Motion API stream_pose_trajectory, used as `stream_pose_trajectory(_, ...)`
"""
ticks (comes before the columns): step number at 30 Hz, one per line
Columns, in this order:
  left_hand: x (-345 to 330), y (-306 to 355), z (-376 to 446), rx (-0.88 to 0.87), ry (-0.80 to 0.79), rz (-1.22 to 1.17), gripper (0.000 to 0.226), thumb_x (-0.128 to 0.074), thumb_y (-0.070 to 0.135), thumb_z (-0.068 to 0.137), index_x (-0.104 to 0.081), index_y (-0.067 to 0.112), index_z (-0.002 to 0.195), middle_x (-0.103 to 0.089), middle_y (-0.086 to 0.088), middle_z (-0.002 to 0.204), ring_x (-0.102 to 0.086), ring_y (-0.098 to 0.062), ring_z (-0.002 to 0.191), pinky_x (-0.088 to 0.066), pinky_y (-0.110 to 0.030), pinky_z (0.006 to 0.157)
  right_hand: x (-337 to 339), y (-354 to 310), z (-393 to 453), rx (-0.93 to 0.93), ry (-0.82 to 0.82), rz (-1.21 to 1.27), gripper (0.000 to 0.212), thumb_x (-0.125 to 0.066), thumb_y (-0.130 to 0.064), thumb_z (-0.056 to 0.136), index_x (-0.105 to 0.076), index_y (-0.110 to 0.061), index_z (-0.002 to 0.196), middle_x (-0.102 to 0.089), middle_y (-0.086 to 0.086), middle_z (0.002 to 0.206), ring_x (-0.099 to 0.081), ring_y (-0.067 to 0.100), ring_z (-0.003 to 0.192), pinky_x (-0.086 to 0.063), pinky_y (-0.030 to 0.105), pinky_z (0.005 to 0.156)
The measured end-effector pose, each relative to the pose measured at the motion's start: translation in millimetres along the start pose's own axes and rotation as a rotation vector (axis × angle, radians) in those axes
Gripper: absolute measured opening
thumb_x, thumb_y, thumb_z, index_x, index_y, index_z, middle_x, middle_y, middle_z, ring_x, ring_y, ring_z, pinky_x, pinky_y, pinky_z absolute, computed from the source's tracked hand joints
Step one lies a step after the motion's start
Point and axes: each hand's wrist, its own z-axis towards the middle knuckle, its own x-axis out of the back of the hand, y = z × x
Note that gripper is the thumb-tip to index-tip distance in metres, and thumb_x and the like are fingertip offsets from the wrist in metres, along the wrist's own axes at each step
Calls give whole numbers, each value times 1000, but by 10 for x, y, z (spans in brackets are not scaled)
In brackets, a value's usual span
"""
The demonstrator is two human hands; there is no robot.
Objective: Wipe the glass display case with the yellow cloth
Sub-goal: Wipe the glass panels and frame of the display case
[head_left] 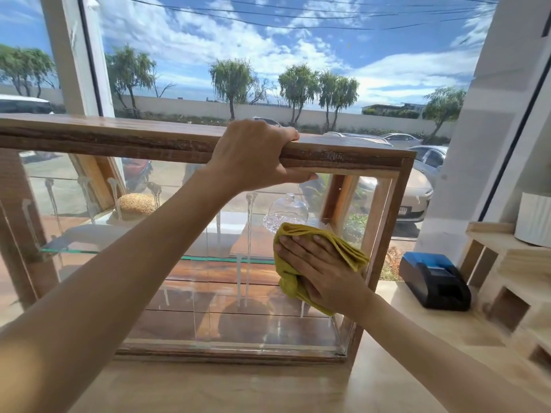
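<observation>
A wood-framed glass display case point(381, 222) stands on a pale counter in front of a big window. Its front pane carries several runs of white foam. My left hand point(256, 156) grips the case's wooden top edge, fingers over the top and thumb underneath. My right hand point(319, 269) lies flat on a crumpled yellow cloth point(343, 248) and presses it against the right part of the front glass. Inside, on the glass shelf, sit a round bun point(135, 204) and a clear glass dome dish point(287, 211).
A black and blue receipt printer point(435, 281) sits on the counter to the right of the case. A pale wooden rack point(507, 269) with a white ribbed container point(533, 219) stands at the far right. Counter surface point(238, 389) stretches in front of the case.
</observation>
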Motion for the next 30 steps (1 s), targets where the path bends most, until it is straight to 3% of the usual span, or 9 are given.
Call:
stream_pose_trajectory(3, -7, 4, -7, -2, 13, 5, 83, -32, 84, 67, -69, 21, 106, -70, 2, 70, -65, -21, 62, -52, -29, 64, -88, -85, -188, 32, -18, 11, 43, -32, -23, 101, -37, -14, 143, -33, 2, 151, -26, 17, 143, -10, 33, 120)
stream_pose_trajectory(7, -9, 15, -16, 6, 40, 0, 80, -34, 83, 67, -70, 21, 102, -70, 3, 68, -66, -21, 62, -50, -28, 62, -215, -257, -466, 45, -54, 10, 44, -44, -29, 98, -44, -17, 141, -41, -1, 147, -37, 15, 138, -24, 32, 116)
stream_pose_trajectory(12, 3, 31, -16, 28, 36, -32, 80, -38, 84, 65, -71, 23, 106, -72, 3, 71, -67, -21, 65, -53, -29, 65, -349, -425, -735, 89, -81, 23, 48, -55, -25, 95, -44, -17, 141, -41, -1, 147, -36, 13, 137, -26, 32, 115)
stream_pose_trajectory(18, 28, 61, -33, 71, 28, -56, 80, -42, 85, 63, -70, 26, 110, -72, 3, 72, -67, -20, 67, -52, -28, 68, -295, -499, -761, 117, -37, -5, 53, -59, -16, 92, -42, -17, 142, -45, -4, 145, -42, 11, 133, -49, 31, 94)
stream_pose_trajectory(24, 56, 80, -47, 82, 10, -75, 81, -39, 85, 62, -71, 27, 109, -71, 5, 69, -66, -17, 64, -50, -25, 66, 229, -229, -311, 100, 203, 91, 43, -65, -9, 90, -56, -10, 132, -51, 8, 139, -52, 18, 126, -47, 35, 99)
stream_pose_trajectory(27, 68, 80, -42, 71, 28, -66, 80, -41, 84, 62, -72, 26, 107, -71, 3, 68, -67, -19, 63, -51, -27, 65, 364, 35, -26, 49, 286, 48, 44, -66, -16, 91, -53, -12, 132, -50, 11, 138, -52, 22, 125, -48, 38, 98)
stream_pose_trajectory(30, 72, 88, -40, 72, 48, -53, 78, -44, 83, 62, -71, 26, 108, -73, 1, 71, -68, -22, 66, -51, -29, 65, 399, 296, 134, -12, 297, -8, 36, -57, -16, 96, -50, -12, 132, -47, 13, 139, -46, 25, 128, -39, 37, 106)
